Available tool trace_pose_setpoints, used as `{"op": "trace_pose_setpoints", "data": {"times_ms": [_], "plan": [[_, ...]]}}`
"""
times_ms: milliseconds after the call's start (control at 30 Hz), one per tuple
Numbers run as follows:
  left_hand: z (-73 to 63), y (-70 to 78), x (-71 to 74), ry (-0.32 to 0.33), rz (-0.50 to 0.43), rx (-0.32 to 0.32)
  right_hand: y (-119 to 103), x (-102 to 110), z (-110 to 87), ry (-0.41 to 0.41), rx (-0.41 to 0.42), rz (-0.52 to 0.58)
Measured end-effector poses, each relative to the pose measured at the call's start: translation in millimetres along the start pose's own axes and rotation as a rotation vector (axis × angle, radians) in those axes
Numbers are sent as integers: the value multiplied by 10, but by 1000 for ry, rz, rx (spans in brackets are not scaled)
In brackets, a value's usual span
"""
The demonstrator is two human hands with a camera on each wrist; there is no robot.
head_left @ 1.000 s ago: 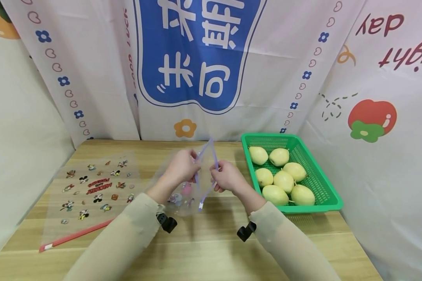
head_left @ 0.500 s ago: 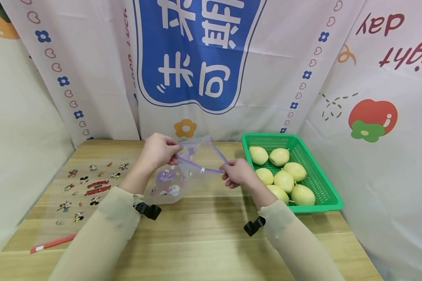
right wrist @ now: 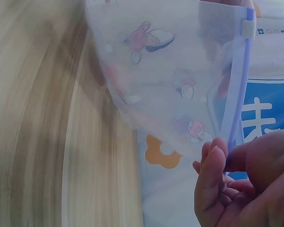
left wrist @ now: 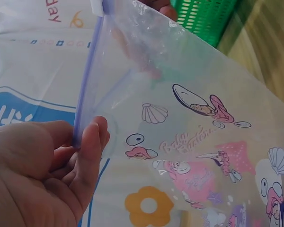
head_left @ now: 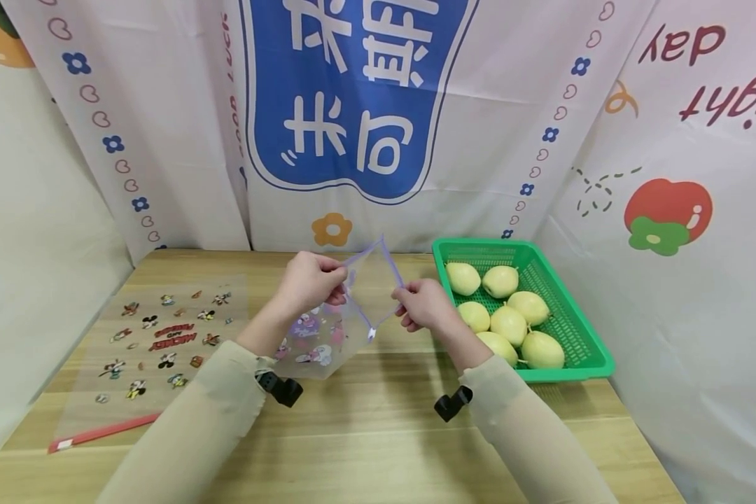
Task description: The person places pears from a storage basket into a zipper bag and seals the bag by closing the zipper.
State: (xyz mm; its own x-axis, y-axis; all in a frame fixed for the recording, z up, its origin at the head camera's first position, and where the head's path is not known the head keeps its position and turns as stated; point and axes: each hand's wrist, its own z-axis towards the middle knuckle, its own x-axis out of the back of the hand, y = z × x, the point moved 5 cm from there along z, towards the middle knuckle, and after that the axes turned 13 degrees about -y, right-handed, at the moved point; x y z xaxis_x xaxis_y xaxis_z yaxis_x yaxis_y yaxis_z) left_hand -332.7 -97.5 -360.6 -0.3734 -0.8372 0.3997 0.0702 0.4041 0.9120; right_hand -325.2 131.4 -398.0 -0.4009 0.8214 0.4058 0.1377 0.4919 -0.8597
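A clear zip bag [head_left: 318,353] printed with pink and purple cartoon figures hangs between both hands above the table. Its purple zip edge spreads into a diamond-shaped mouth, and a white slider [head_left: 372,334] sits at the near corner. The left hand [head_left: 315,280] pinches the left side of that edge between thumb and fingers; the left wrist view shows the pinch [left wrist: 80,142] closely. On the opposite side, the right hand [head_left: 423,305] pinches the other half of the rim, also seen in the right wrist view. Nothing shows inside the bag.
A green basket [head_left: 579,336] holding several pale yellow pears [head_left: 509,325] stands at the right. Flat on the left of the wooden table [head_left: 378,448] lies another clear bag [head_left: 164,301] with a red zip bar [head_left: 107,432]. A printed cloth [head_left: 498,140] hangs behind.
Both hands first drew the bag's mouth wide, the left hand moving left and back. Since then the left hand has come right again, and the slider corner has dropped nearer.
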Motion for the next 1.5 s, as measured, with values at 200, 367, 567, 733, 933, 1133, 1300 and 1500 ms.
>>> {"op": "trace_pose_setpoints", "data": {"times_ms": [200,367,567,733,933,1133,1300,1500], "plan": [[83,-19,-110,32,-58,-10,-6,62,-18,6,5,-2],[156,-37,-211,35,-110,-4,-14,151,-53,6,2,-15],[212,-43,-312,34,-140,-6,2,365,-113,-5,-40,-41],[215,-19,-370,24,-150,-4,36,751,-180,34,-68,-147],[202,0,-408,20,-144,-14,253,1216,-269,47,-150,-250],[182,9,-429,25,-150,-9,530,1502,-259,12,-201,-433],[170,20,-432,20,-161,-15,674,1646,-261,-55,-265,-528],[173,25,-424,19,-165,-34,750,1699,-262,-132,-404,-556]]}}
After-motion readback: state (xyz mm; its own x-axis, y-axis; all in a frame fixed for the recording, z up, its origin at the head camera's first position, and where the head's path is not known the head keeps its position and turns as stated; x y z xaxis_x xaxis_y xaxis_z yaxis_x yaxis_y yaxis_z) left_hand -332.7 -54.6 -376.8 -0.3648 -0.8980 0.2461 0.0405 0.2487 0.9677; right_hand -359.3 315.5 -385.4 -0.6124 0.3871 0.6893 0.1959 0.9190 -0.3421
